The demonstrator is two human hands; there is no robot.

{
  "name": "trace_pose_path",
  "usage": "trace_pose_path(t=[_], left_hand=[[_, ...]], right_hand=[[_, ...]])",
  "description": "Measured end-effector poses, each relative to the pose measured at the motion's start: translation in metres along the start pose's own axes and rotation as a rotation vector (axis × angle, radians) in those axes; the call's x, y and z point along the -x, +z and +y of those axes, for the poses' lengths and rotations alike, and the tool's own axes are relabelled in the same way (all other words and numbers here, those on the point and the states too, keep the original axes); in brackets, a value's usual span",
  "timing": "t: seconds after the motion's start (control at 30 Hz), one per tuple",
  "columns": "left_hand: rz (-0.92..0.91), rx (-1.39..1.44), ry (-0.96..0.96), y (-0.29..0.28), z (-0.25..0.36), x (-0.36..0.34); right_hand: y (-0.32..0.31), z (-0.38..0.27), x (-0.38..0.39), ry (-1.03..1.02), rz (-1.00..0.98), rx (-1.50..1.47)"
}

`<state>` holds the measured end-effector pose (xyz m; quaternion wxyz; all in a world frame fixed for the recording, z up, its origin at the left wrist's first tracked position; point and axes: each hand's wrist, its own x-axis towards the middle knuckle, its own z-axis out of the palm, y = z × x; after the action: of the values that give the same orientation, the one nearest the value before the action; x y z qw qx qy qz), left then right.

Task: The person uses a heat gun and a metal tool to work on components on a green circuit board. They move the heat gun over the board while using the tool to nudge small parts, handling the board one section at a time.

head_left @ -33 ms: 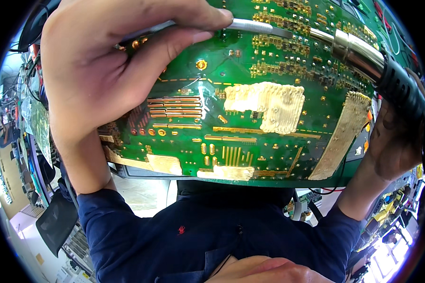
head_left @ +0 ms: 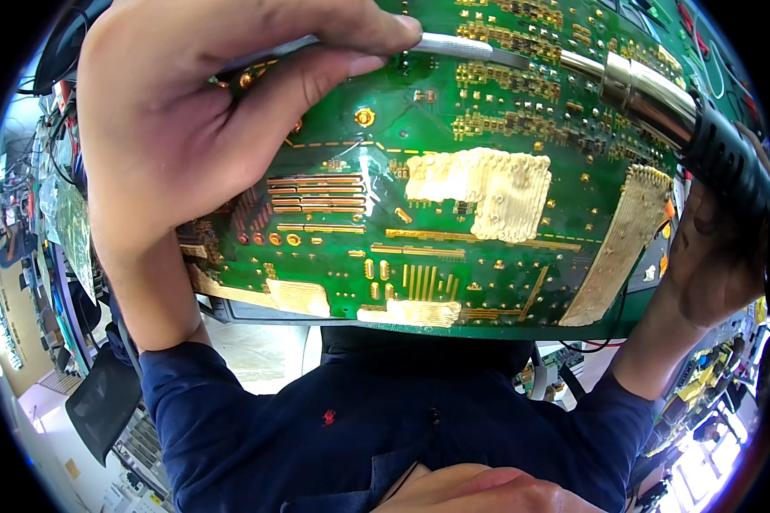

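Note:
A large green circuit board (head_left: 453,274) fills the upper middle, with gold contacts, rows of small parts and several cream-coloured patches. Over its left side, my left hand (head_left: 175,128) pinches a slim metal knife-like tool (head_left: 458,46) with a knurled handle between thumb and forefinger. The flat tip of that tool reaches a row of small components (head_left: 506,81) near the top. From the right, my right hand (head_left: 719,248) grips a hot-air gun (head_left: 650,101) with a black ribbed handle. Its narrow metal nozzle points left, close to the tool's tip. The fingers are partly hidden in shadow.
A black cable (head_left: 583,348) hangs by the board's lower right edge. Boards and parts (head_left: 701,385) are piled at the right. A dark chair (head_left: 103,402) stands at the lower left, near cluttered shelves. Wires (head_left: 706,51) lie on the green surface at the upper right.

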<state>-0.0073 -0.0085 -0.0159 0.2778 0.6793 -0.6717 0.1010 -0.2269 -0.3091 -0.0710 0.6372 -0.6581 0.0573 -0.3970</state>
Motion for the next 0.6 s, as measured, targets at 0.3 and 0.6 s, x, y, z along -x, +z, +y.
trace_pose_path(t=[0.3,0.6], left_hand=[[0.047,0.027,0.066,0.000,-0.015,-0.011],[0.082,0.044,-0.023,0.004,-0.013,0.000]], right_hand=[[0.003,-0.006,-0.001,-0.008,0.008,0.016],[0.006,-0.008,-0.003,-0.009,-0.012,0.027]])
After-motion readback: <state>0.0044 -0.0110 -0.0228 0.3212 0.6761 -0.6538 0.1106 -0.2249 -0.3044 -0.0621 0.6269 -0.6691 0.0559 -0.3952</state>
